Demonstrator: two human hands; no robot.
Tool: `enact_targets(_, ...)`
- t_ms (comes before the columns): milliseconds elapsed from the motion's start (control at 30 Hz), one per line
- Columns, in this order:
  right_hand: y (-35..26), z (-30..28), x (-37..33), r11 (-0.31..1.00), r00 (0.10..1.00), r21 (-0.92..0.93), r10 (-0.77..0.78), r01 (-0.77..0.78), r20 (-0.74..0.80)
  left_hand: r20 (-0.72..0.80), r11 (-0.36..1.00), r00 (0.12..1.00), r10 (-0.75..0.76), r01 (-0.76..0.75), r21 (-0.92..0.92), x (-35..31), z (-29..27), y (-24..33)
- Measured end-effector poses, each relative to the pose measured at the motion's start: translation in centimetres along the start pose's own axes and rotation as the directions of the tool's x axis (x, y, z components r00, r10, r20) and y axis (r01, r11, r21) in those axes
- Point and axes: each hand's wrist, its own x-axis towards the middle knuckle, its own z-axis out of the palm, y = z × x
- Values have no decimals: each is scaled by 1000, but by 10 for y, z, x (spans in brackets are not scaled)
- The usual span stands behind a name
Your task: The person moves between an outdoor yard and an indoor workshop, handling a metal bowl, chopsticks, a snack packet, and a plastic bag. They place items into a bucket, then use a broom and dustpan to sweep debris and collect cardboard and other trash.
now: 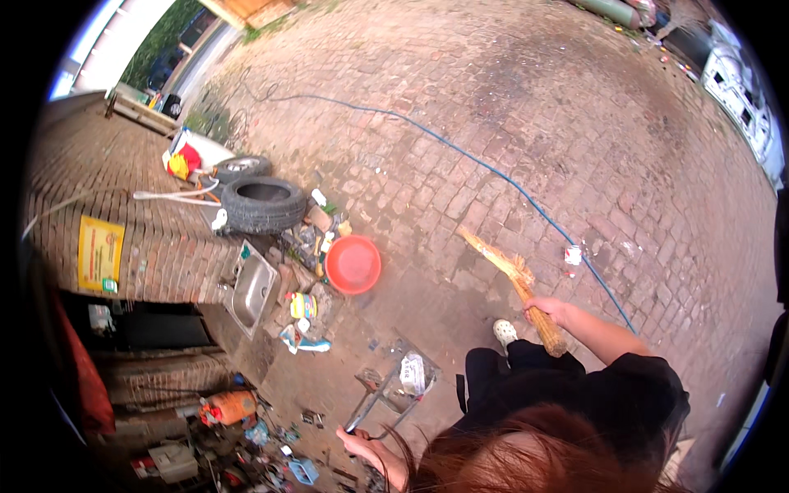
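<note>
With the right hand [546, 313] clamped on the straw broom [523, 283] over the brick paving [575, 156] and the left hand [367, 449] around the handle of the dustpan [399, 401] at left, keep the latter level and sweep in short, low strokes.

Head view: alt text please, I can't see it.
The right hand holds a straw broom over brick paving; the left hand holds what looks like a metal dustpan. A blue hose, orange basin and tires lie around.

The bare right forearm [600, 329] angles forward to a closed right grip [546, 312]; the left grip [363, 448] is curled.
</note>
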Motion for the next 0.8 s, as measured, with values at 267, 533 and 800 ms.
enact_targets(267, -250, 68, 27, 942, 951, 139, -309, 305, 8, 369, 983, 928, 44, 25, -180, 26, 370, 151)
enact_targets(533, -433, 78, 8, 829, 894, 342, -435, 443, -105, 606, 982, 792, -73, 163, -94, -6, 706, 245)
enact_targets(800, -628, 86, 9, 531, 870, 711, -429, 461, -244, 771, 999, 637, -2, 37, -28, -41, 1013, 353)
